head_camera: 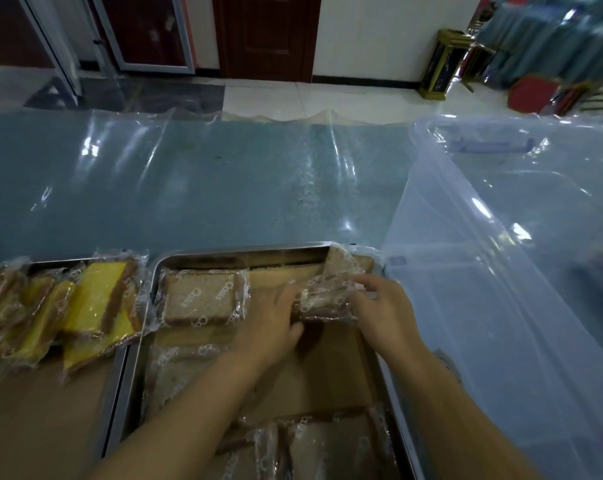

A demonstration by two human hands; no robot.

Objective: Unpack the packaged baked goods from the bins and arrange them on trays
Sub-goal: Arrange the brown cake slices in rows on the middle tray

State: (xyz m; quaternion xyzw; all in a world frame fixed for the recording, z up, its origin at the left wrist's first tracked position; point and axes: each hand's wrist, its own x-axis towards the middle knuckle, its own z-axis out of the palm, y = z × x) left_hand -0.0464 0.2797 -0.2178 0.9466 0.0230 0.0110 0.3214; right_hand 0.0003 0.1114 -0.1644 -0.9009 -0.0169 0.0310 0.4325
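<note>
A metal tray (224, 256) lined with brown paper lies in front of me. Both hands hold one wrapped brown bread pack (322, 301) near its far right part: my left hand (270, 320) grips its left end, my right hand (385, 311) its right end. Another brown bread pack (345, 263) leans against the tray's far right corner. A flat brown bread pack (201, 297) lies at the far left of the tray. More wrapped packs (314, 445) lie at the near end, partly hidden by my forearms.
A second tray (115, 393) on the left carries several yellow cake packs (96, 299). A large clear plastic bin (501, 271) stands on the right, touching the tray. The blue-green table (196, 185) under plastic sheeting stretches beyond; a tiled floor and dark door lie farther off.
</note>
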